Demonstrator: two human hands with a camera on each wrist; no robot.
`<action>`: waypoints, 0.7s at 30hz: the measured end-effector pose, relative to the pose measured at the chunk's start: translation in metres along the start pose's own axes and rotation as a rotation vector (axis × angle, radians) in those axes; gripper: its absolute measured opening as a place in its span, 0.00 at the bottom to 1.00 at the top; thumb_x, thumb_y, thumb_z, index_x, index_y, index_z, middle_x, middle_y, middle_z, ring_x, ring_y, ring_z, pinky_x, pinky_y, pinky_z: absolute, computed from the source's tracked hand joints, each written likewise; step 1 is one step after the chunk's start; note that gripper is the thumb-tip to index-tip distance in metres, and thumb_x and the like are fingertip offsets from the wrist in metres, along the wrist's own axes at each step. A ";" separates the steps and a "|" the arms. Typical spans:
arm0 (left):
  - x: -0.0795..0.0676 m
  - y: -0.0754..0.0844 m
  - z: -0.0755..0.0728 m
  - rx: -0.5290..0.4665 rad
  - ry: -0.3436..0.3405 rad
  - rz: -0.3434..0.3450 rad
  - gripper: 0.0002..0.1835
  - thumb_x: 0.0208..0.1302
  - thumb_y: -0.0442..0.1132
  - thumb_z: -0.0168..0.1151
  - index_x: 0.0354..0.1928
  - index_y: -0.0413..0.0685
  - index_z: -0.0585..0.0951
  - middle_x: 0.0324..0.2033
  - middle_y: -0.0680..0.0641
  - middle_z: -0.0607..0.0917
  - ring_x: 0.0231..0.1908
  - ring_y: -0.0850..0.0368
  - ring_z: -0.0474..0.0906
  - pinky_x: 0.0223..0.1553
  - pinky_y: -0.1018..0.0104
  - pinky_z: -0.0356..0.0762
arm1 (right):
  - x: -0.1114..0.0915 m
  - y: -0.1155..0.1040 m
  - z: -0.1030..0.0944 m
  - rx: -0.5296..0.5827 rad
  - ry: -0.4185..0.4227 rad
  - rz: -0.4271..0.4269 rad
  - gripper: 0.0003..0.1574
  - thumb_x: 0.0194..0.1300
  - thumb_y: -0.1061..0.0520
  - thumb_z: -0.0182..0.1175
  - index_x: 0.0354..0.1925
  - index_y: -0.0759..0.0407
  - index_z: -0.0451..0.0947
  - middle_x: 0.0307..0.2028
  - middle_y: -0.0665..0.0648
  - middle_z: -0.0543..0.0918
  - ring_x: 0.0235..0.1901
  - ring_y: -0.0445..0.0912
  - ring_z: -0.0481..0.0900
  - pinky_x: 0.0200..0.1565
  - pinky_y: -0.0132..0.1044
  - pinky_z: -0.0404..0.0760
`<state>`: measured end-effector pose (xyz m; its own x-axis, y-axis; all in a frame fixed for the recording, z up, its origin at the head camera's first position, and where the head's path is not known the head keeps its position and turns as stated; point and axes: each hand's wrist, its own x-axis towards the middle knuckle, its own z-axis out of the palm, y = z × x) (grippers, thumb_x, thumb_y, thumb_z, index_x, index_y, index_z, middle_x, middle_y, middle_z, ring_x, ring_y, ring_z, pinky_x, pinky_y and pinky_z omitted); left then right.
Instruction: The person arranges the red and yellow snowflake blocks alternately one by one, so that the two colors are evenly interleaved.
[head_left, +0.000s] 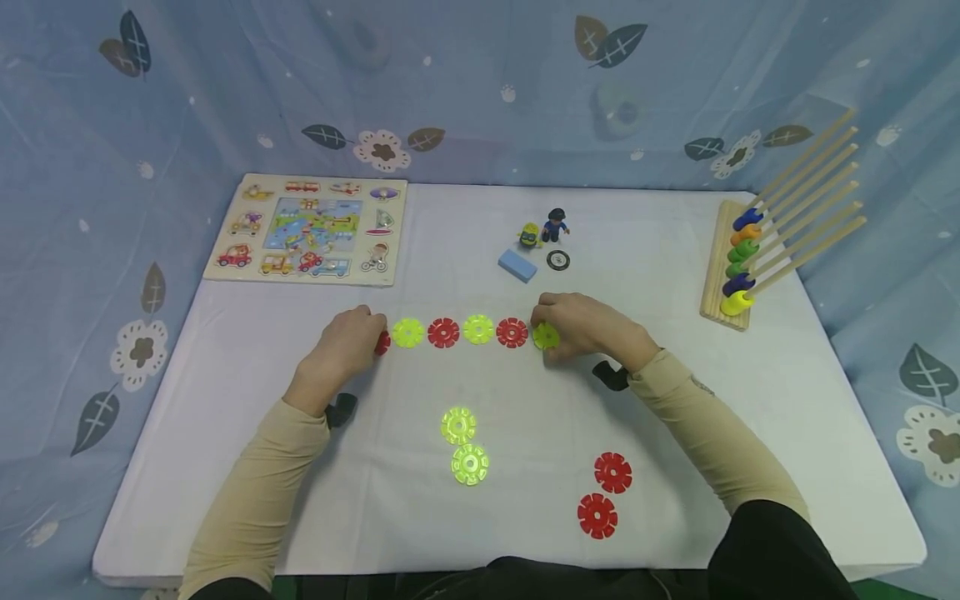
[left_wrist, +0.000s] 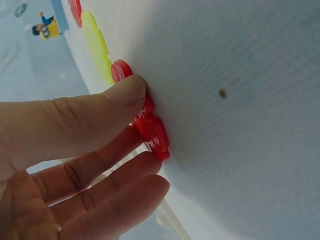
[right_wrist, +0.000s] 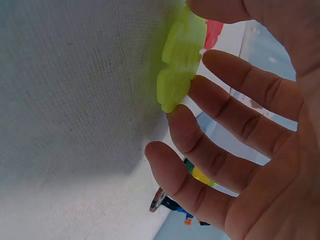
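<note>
Notched plastic discs lie in a row across the white table, red and yellow-green by turns. At the row's left end my left hand pinches a red disc between thumb and fingers. In the head view most of that disc is hidden by the hand. My right hand, at the other end, holds a yellow-green disc with the thumb on one side and fingertips along the other. Between the hands are a yellow-green disc, a red disc, another yellow-green disc and another red disc.
Nearer the front lie two yellow-green discs and two red discs. A picture puzzle board is at back left. Toy figures, a blue block and a ring sit behind. A peg stand stands right.
</note>
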<state>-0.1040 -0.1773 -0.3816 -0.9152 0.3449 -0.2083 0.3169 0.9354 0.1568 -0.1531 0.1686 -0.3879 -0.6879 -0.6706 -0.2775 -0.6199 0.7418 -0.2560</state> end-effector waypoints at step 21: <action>0.000 -0.001 0.002 -0.010 0.001 -0.003 0.09 0.52 0.25 0.65 0.37 0.34 0.81 0.28 0.40 0.78 0.29 0.49 0.71 0.33 0.57 0.72 | 0.007 -0.001 -0.001 0.004 -0.004 0.018 0.28 0.50 0.49 0.71 0.51 0.52 0.80 0.49 0.55 0.81 0.42 0.47 0.78 0.53 0.45 0.78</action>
<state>-0.1042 -0.1777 -0.3834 -0.9163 0.3424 -0.2076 0.3120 0.9355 0.1660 -0.1582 0.1634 -0.3885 -0.6975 -0.6571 -0.2858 -0.6059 0.7538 -0.2544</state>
